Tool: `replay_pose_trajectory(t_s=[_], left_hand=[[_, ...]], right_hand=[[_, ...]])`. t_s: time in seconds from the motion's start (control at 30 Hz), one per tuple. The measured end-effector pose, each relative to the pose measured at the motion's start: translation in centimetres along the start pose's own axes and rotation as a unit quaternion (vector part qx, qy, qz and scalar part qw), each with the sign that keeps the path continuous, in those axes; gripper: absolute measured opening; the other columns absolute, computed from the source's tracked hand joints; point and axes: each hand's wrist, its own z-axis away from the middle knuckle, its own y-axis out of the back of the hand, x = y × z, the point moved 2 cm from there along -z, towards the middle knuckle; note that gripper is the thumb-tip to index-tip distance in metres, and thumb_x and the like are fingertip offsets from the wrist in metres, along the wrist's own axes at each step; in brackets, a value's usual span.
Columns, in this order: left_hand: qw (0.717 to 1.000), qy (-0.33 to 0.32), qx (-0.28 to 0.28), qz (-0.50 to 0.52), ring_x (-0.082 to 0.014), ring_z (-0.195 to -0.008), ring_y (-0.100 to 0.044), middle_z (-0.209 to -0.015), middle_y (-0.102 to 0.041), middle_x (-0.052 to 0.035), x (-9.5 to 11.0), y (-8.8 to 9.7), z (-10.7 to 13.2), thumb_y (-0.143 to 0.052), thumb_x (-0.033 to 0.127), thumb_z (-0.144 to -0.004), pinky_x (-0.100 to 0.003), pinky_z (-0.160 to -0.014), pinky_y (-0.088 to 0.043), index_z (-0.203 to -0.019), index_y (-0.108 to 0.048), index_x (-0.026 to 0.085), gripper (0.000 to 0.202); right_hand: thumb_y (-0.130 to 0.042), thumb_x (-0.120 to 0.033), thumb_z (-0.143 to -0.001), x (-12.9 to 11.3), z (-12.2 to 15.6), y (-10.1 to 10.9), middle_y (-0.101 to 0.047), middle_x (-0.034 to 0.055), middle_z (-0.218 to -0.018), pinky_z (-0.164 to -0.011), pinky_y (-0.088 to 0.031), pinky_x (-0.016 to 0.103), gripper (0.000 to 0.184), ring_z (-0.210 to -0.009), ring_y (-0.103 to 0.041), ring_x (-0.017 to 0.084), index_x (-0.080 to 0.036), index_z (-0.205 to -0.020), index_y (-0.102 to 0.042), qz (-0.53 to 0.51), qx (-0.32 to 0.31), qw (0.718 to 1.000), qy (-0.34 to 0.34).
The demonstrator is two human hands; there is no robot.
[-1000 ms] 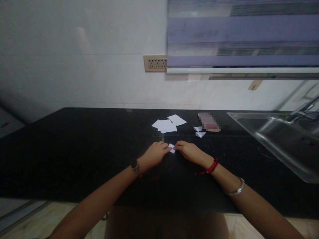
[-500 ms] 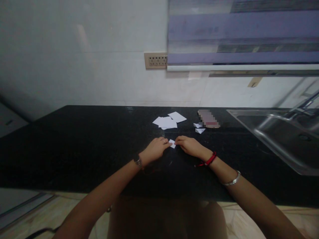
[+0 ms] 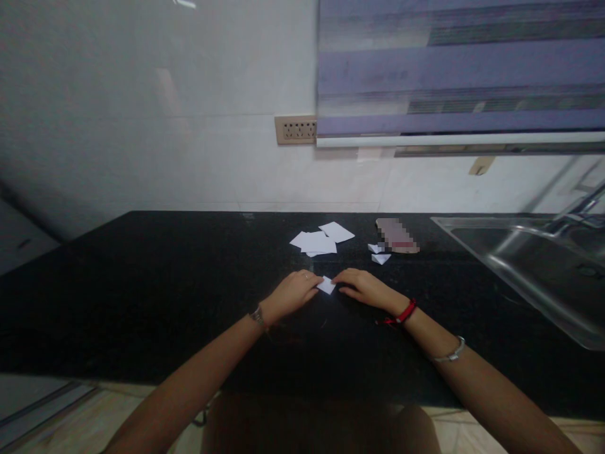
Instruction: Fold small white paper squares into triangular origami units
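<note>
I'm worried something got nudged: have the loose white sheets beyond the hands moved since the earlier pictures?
No, the white sheets show no visible shift either way, judged against the sink on the right.

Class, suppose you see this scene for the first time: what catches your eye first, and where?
Probably the small white paper, bright against the black countertop, between the left hand and the right hand. Next, perhaps, the overlapping white sheets just beyond it, and the red wristband behind the right hand. The large purple striped blind also stands out, at the upper right.
</note>
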Motion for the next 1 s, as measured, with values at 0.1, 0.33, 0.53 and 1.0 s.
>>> replay_pose_trajectory(t_s=[0.1,0.33,0.53,1.0], left_hand=[[0.999,0.013,0.016,0.044,-0.0156,-0.091,-0.05,-0.099,-0.056,-0.0052,-0.4,0.1,-0.1,-0.046,0.023,-0.08,-0.029,-0.079,-0.039,-0.104,-0.049,0.017,0.024],[0.995,0.024,0.032,0.089,-0.0146,-0.089,-0.051,-0.094,-0.059,-0.004,-0.9,-0.2,-0.1,-0.049,0.023,-0.079,-0.028,-0.08,-0.04,-0.108,-0.048,0.016,0.029],[0.991,0.036,0.028,0.123,-0.0142,-0.092,-0.051,-0.096,-0.059,-0.0032,-1.2,-0.3,0.1,-0.054,0.028,-0.076,-0.028,-0.082,-0.039,-0.112,-0.045,0.018,0.038],[0.949,0.155,0.059,0.267,-0.0106,-0.066,-0.053,-0.074,-0.059,0.0008,0.2,0.7,-0.1,-0.047,0.021,-0.076,-0.021,-0.061,-0.04,-0.083,-0.055,0.015,0.012]], right_hand=[[-0.046,-0.021,-0.081,-0.3,-0.2,-0.1,-0.059,0.0075,-0.096,-0.082,-0.04,0.029,0.023,-0.092,-0.052,0.015,-0.014,-0.1,-0.057,-0.024,0.0,1.0,0.013],[-0.043,-0.024,-0.083,-0.4,-0.6,-0.7,-0.059,0.0073,-0.088,-0.076,-0.041,0.026,0.023,-0.084,-0.053,0.014,-0.014,-0.097,-0.058,0.0,0.01,1.0,0.028],[-0.038,-0.019,-0.085,-0.5,-0.7,-0.9,-0.057,0.0074,-0.084,-0.068,-0.041,0.024,0.023,-0.076,-0.053,0.013,-0.014,-0.093,-0.059,0.071,-0.002,0.997,0.042],[-0.051,-0.018,-0.075,-0.8,-1.2,-0.8,-0.057,0.0026,-0.073,-0.056,-0.038,0.02,0.013,-0.061,-0.049,0.01,-0.013,-0.084,-0.06,-0.114,0.11,0.983,-0.095]])
